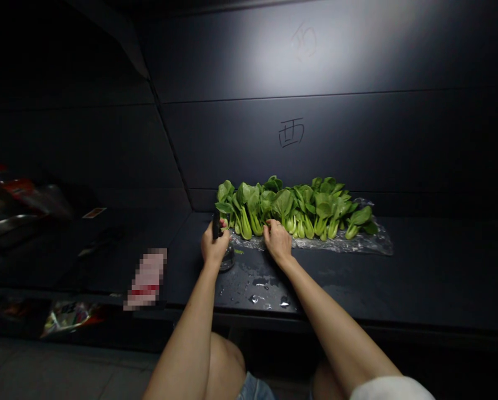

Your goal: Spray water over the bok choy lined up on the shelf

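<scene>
A row of several bok choy plants point(294, 208) lies side by side on a crumpled clear plastic sheet point(369, 241), leaves toward the wall. My left hand point(214, 244) wraps around a dark upright object, probably the head of a spray bottle point(227, 260), whose clear base shows below my palm. My right hand point(277, 240) rests with curled fingers on the plastic, against the pale stems at the front of the row. It holds nothing I can see.
Water drops and wet smears mark the dark counter point(440, 266) in front of the plastic. A dark panelled wall point(357, 144) with a hand-drawn character rises behind. A steel tray point(7, 229) and red items lie far left. Packaging point(68, 316) sits below the counter's front edge.
</scene>
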{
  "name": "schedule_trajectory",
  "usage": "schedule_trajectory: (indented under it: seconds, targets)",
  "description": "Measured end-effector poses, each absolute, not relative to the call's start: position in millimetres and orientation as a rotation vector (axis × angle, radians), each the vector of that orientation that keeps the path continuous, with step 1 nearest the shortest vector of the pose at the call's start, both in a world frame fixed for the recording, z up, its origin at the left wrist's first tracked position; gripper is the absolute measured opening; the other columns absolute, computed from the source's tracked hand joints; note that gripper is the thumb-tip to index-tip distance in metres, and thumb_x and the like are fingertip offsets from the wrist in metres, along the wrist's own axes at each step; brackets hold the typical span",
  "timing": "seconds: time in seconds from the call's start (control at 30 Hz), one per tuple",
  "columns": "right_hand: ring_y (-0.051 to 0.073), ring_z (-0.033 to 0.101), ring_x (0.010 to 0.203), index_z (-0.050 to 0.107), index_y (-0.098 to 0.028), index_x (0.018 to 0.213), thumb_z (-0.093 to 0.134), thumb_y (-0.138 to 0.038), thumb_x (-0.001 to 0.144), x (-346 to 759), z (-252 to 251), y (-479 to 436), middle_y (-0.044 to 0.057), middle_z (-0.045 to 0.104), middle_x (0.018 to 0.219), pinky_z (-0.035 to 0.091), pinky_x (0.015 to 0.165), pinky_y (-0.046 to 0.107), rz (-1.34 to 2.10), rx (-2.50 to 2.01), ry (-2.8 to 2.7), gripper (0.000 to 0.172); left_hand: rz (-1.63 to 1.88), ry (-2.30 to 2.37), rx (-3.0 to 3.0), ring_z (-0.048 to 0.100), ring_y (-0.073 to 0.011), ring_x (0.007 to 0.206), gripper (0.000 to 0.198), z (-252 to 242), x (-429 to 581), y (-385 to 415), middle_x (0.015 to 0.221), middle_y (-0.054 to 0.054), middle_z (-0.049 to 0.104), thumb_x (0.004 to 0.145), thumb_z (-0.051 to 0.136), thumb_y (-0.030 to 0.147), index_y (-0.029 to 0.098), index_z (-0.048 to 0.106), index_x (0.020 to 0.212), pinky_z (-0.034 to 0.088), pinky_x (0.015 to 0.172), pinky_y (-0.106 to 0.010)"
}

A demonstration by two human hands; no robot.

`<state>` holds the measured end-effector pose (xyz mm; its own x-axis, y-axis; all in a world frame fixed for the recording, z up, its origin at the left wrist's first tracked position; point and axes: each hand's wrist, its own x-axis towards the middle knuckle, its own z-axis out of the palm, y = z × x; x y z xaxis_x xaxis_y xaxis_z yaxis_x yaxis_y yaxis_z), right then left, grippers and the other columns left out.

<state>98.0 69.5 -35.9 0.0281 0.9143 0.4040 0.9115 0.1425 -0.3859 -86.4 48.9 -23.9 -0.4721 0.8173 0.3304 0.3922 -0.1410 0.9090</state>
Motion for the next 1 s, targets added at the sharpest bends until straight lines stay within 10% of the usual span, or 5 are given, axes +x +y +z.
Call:
schedule_trajectory:
  seconds: [1.0]
  targets:
    - [0.019,0.064,0.094,0.062,-0.016,0.114,0.043,-0.023,0.097,132.0,-30.8,58.1,0.01,0.071,0.11,0.041,0.075,0.027,-0.01,-1.659,-1.766,0.027,1.71,1.574,1.305,0.065,-0.0115,0.055,0.024,-21.5,-77.0,47.5,0.087,-0.003,0.071,0.068,0.059,0.017,0.017,0.065,0.092,0.054,0.054,-0.022]
